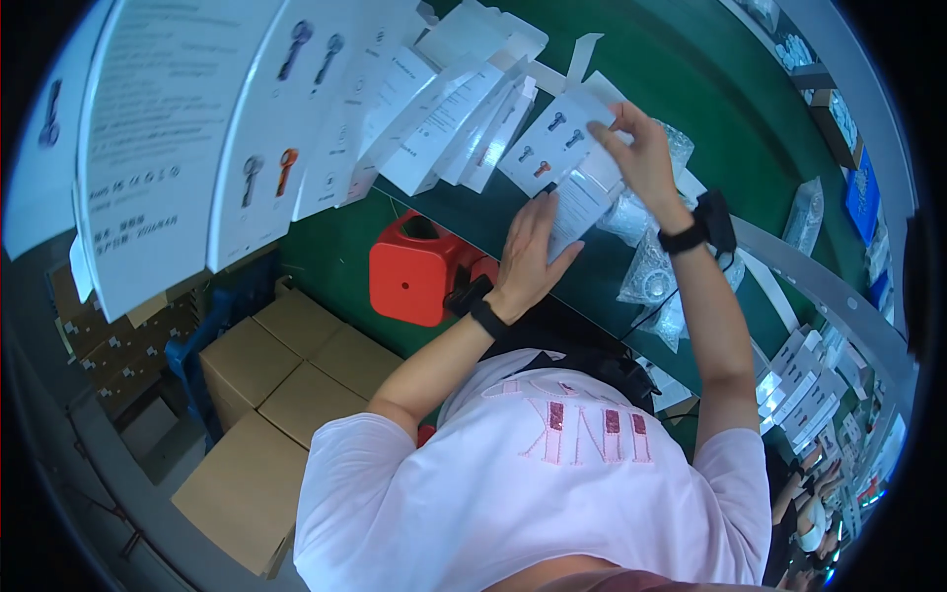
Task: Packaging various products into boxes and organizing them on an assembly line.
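A white carton (552,143) printed with small handheld fans lies tilted over the green bench, its side panel with fine print turned toward me. My left hand (533,255) grips its near end, fingers along one edge and thumb on the other side. With my right hand (641,153) I hold the carton's far right edge, fingertips bent over the top panel. What is inside the carton cannot be seen. Bubble-wrapped pieces (651,271) lie just right of it, beneath my right forearm.
Similar white cartons (434,138) stand in a row to the left, some with flaps up. A red stool (406,279) is below the green bench (681,59). Brown cardboard boxes (316,395) are stacked at lower left. A metal rail (829,271) runs along the right.
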`<state>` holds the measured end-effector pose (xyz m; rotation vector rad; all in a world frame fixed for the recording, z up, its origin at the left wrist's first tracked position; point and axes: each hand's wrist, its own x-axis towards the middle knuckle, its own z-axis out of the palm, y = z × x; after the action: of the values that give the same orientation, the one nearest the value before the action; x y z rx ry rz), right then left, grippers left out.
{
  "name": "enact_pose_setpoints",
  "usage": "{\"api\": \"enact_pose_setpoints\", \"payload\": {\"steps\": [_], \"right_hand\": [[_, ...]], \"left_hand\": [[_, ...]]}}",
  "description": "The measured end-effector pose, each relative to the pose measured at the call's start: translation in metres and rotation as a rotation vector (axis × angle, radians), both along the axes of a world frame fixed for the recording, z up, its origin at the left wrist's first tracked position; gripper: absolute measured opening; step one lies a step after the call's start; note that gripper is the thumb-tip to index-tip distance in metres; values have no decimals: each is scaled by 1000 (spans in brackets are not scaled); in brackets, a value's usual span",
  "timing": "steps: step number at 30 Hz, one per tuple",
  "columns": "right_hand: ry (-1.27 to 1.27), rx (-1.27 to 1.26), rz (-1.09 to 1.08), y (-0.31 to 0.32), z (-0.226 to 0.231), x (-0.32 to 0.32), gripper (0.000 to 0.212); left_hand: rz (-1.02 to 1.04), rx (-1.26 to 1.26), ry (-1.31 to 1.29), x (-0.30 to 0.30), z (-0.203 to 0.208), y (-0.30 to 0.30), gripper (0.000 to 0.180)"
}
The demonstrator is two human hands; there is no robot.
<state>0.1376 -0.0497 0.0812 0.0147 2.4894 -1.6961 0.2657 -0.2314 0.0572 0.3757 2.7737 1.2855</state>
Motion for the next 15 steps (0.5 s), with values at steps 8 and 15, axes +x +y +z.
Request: {"api": "enact_pose_setpoints", "payload": {"steps": [8, 15], "right_hand": [[675, 360, 247, -24, 9, 75, 23], [719, 359, 263, -17, 6, 75, 25]], "left_hand": [[33, 9, -34, 1, 7, -15, 61], [21, -33, -77, 10, 1, -12, 73]]}}
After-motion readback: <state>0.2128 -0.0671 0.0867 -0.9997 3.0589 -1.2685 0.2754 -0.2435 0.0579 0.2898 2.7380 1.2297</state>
